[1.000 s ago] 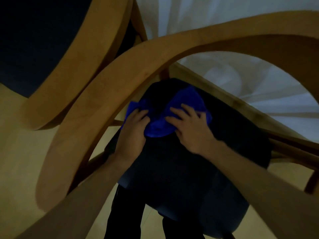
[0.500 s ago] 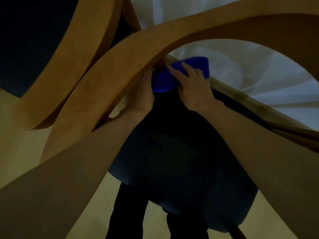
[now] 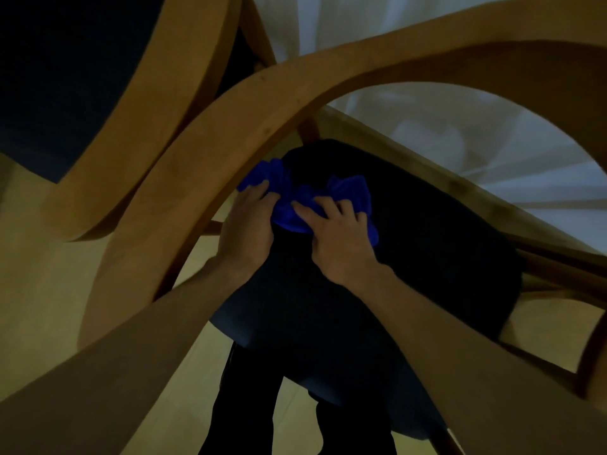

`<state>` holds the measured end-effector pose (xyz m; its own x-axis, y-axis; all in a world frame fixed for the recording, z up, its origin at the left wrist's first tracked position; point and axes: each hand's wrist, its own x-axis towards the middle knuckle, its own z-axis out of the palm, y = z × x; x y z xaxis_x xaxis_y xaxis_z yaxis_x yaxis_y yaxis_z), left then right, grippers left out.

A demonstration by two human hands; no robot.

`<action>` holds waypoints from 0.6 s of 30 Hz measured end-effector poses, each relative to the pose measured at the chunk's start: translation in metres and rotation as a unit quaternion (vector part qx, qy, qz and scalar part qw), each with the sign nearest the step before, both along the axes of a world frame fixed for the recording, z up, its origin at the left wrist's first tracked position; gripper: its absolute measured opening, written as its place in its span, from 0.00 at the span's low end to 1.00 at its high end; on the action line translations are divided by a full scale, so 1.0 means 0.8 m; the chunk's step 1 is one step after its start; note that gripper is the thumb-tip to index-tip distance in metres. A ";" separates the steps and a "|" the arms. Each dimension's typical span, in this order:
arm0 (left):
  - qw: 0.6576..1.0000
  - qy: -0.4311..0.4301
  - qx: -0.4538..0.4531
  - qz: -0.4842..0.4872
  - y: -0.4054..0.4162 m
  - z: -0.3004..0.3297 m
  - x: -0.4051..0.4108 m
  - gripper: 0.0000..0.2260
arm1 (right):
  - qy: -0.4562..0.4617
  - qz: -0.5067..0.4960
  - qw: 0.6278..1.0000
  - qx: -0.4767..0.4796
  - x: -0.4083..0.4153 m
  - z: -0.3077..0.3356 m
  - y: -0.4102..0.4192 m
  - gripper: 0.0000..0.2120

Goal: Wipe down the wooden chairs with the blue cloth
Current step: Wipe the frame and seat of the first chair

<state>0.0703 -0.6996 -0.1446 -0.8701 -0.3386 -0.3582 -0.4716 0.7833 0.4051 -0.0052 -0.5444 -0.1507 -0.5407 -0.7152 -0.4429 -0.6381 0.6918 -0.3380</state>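
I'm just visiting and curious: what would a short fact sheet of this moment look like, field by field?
Cloth: blue cloth, bunched up, lying on the dark seat
Left hand: left hand grips the cloth's left end
Right hand: right hand presses on the cloth, fingers bent
Chair: curved wooden backrest arches above both hands
Backdrop: white curtain
Lighting: dim

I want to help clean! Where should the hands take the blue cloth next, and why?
Probably up onto the curved wooden rail. Both the left hand and right hand hold the bunched blue cloth on the dark seat cushion, not on wood.
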 end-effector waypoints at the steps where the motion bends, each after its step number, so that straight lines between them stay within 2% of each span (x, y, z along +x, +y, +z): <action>1: 1.000 -0.012 -0.009 -0.007 0.000 0.002 0.014 0.16 | -0.007 0.004 1.000 -0.004 0.014 0.000 0.003 0.35; 3: 0.998 -0.032 -0.048 -0.016 0.002 0.011 0.042 0.18 | -0.021 0.021 0.999 -0.012 0.036 0.002 0.008 0.34; 5: 0.994 -0.076 -0.068 -0.029 0.008 0.016 0.060 0.25 | -0.035 0.035 0.999 -0.019 0.042 0.003 0.015 0.32; 7: 0.989 -0.135 -0.057 -0.004 0.010 0.014 0.063 0.35 | -0.072 0.018 0.996 -0.039 0.028 0.009 0.017 0.31; 9: 0.988 -0.146 -0.015 0.043 0.005 0.009 0.051 0.39 | -0.090 -0.022 0.992 -0.085 0.006 0.018 0.017 0.32; 11: 0.994 -0.088 0.000 0.064 0.000 0.006 0.022 0.32 | -0.053 -0.046 0.989 -0.132 -0.024 0.029 0.014 0.36; 14: 0.993 0.032 -0.030 0.111 -0.006 0.008 -0.033 0.19 | 0.014 -0.071 0.984 -0.166 -0.077 0.029 0.003 0.38; 16: 0.987 0.085 -0.027 0.131 -0.012 0.007 -0.063 0.09 | 0.035 -0.074 0.989 -0.120 -0.107 0.020 -0.007 0.37; 18: 0.988 0.107 -0.010 0.107 -0.017 0.002 -0.080 0.06 | 0.032 -0.068 0.997 -0.026 -0.113 0.003 -0.012 0.36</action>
<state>0.0063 -0.7134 -0.1433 -0.8324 -0.5289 -0.1656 -0.5332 0.6829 0.4993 -0.0956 -0.5538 -0.1481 -0.6600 -0.6547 -0.3684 -0.5608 0.7557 -0.3383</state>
